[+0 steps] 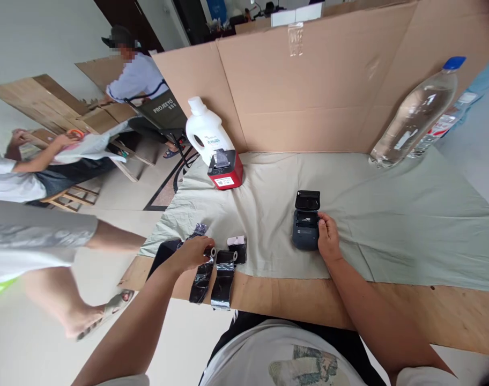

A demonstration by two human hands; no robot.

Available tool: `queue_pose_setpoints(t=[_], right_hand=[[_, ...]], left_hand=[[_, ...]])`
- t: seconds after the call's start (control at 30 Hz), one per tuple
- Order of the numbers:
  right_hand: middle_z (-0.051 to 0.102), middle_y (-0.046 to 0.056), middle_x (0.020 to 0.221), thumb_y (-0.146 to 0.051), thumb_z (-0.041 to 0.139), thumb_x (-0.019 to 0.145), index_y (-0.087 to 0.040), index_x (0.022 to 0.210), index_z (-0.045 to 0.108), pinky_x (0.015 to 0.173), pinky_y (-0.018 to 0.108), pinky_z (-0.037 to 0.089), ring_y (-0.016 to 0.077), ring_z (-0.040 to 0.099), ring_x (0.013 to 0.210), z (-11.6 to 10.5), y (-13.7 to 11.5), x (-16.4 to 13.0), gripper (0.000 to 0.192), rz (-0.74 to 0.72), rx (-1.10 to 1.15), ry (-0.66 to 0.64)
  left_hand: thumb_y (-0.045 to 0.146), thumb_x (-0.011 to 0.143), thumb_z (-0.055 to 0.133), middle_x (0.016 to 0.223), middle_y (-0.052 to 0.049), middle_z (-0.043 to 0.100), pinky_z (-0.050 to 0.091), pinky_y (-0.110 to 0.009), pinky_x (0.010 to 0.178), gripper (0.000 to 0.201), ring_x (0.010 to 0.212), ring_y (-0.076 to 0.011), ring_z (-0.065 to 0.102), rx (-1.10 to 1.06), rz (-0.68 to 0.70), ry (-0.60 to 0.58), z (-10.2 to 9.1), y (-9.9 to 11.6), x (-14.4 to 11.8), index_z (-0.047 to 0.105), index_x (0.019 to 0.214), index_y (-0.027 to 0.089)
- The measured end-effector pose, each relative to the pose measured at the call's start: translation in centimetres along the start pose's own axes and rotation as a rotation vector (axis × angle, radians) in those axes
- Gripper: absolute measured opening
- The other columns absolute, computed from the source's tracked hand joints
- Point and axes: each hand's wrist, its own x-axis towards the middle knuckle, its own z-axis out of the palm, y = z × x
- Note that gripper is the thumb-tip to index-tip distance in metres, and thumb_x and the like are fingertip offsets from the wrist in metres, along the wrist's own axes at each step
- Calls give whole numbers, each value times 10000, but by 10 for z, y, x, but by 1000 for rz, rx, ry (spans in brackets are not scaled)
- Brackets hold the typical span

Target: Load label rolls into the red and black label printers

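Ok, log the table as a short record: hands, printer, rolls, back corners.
left hand: touching left black film roll
right hand: on right edge of dark portable printer
printer lid: open
other rolls: right black film roll, partly unrolled; small pale roll just behind it
back left: white jug behind red-and-black device
back right: large clear bottle, smaller bottle

The device (304, 237) looks matt plastic, the strips (222, 284) glossy film, the jug (208, 128) smooth plastic, the big bottle (416, 118) shiny plastic, the cloth (405, 225) matt and creased, the table (437, 306) wood.
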Motion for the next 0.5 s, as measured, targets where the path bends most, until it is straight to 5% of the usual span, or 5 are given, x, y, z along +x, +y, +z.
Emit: queue_pose_setpoints(t=[0.17, 0.27, 0.3, 0.37, 0.5], right_hand=[[616, 120, 1220, -506, 436, 922, -210, 1157, 597, 1002, 497, 456, 251, 559, 1136, -2, -1, 0, 412, 72, 26, -41], [604, 128, 1213, -531, 535, 858, -208, 1175, 582, 963, 509, 484, 267, 565, 1106, -1, 0, -1, 455, 127, 32, -46], [598, 134, 1214, -538, 576, 828, -202, 1194, 571, 957, 512, 490, 272, 568, 1098, 0, 0, -1, 496, 147, 34, -42], [573, 151, 1246, -542, 654, 766, -188, 1253, 533, 948, 508, 504, 278, 572, 1097, 1, -1, -3, 613, 171, 43, -40], [511, 175, 1335, -508, 739, 688, -175, 1350, 452, 949, 489, 514, 294, 545, 1153, 2, -1, -5, 794, 129, 36, -50]], left_hand=[[340, 718, 611, 1059, -92, 665, 467, -371, 881, 377, 1011, -292, 610, -293, 13, 169, -65, 32, -10, 656, 1066, 203], [453, 783, 632, 1040, -88, 681, 493, -317, 803, 440, 931, -252, 633, -668, 399, -171, -91, 85, -8, 651, 1131, 184], [462, 761, 675, 1020, -92, 684, 495, -303, 790, 464, 917, -244, 635, -730, 525, -327, -93, 105, -2, 658, 1119, 167], [435, 757, 719, 1037, -85, 676, 491, -284, 794, 482, 920, -211, 628, -779, 668, -426, -85, 146, 20, 633, 1147, 164], [308, 821, 664, 1063, -71, 651, 482, -327, 877, 321, 975, -191, 606, -704, 677, -49, -50, 211, 85, 578, 1102, 179]])
